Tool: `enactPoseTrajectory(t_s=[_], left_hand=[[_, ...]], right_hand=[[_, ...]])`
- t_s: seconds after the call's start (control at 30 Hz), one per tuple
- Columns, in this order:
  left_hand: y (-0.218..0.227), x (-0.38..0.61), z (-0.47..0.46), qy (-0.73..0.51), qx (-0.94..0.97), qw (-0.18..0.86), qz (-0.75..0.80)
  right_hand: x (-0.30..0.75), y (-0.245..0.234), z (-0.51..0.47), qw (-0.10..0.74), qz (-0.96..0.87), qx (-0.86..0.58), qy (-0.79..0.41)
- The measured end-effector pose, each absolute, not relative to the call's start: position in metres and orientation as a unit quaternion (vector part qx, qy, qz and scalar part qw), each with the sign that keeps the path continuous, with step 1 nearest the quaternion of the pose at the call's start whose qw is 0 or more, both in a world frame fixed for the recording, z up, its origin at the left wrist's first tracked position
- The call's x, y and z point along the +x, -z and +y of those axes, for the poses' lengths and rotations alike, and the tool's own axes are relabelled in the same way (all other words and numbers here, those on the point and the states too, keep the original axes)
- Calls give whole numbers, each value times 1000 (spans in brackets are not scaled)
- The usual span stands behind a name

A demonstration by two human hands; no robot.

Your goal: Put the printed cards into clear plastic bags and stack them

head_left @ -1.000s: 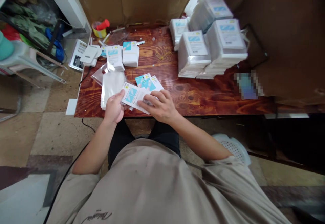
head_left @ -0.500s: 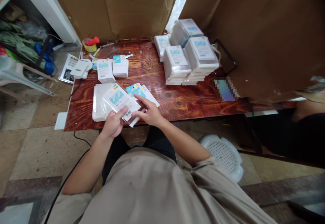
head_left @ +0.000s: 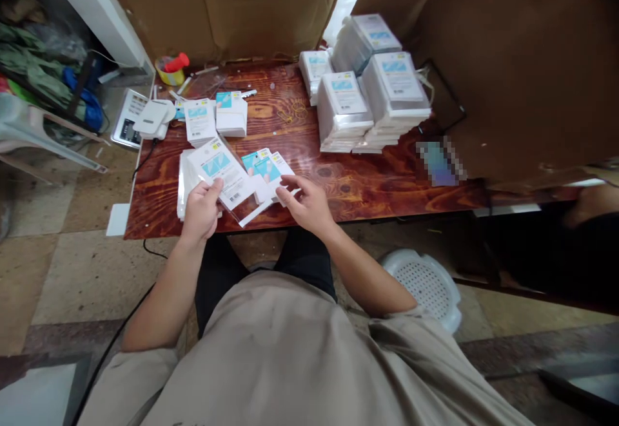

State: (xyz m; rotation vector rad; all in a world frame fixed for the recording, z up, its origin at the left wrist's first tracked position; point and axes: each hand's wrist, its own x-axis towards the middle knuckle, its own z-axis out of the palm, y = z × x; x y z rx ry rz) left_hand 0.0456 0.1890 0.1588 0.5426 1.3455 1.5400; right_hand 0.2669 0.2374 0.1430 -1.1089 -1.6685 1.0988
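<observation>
My left hand (head_left: 202, 210) pinches a clear plastic bag (head_left: 245, 214) by its left edge. Inside the bag sits a white printed card (head_left: 221, 171) with a blue picture and a barcode. The bag is tilted above a stack of clear bags (head_left: 184, 184) on the table. My right hand (head_left: 308, 205) is to the right of it, fingers apart, over the edge of some loose blue-and-white cards (head_left: 265, 167). Whether its fingertips touch those cards I cannot tell.
Stacks of bagged cards (head_left: 344, 100) stand at the back right of the wooden table (head_left: 338, 187). Two card piles (head_left: 231, 120) lie at the back left, beside a scale (head_left: 129, 120) and a yellow tape roll (head_left: 171, 77). A plastic stool (head_left: 423, 287) is below.
My right hand has let go of the bag's lower corner and moved right to the loose cards. My left hand still holds the bag, now slightly further left.
</observation>
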Motion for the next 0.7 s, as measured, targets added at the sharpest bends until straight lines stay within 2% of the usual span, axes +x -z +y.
enactPoseTrajectory(t_s=[0.1, 0.17, 0.2, 0.27, 0.3, 0.37, 0.43, 0.5, 0.6, 0.7], left_hand=[[-160, 66, 196, -555, 311, 552, 539], [-162, 70, 199, -496, 376, 520, 585], [-164, 67, 199, -475, 405, 453, 636], [-165, 50, 199, -425, 445, 251, 747], [-165, 38, 198, -388, 451, 153, 789], [-163, 13, 198, -306, 444, 64, 840], [-159, -8, 199, -256, 430, 68, 863], [-156, -21, 202, -237, 418, 81, 873], [-153, -31, 205, -235, 405, 72, 881], [-149, -36, 205, -230, 409, 93, 878]], right_hand=[[260, -145, 236, 376, -563, -429, -598], [270, -142, 241, 409, -536, -452, -584], [281, -138, 245, 443, -530, -477, -544], [312, -126, 256, 493, -514, -546, -441], [327, -118, 261, 489, -506, -585, -405], [352, -102, 269, 420, -514, -678, -316], [361, -91, 272, 324, -537, -748, -218], [357, -86, 270, 264, -569, -768, -128], [341, -86, 266, 258, -618, -741, -53], [325, -85, 268, 235, -649, -721, -61]])
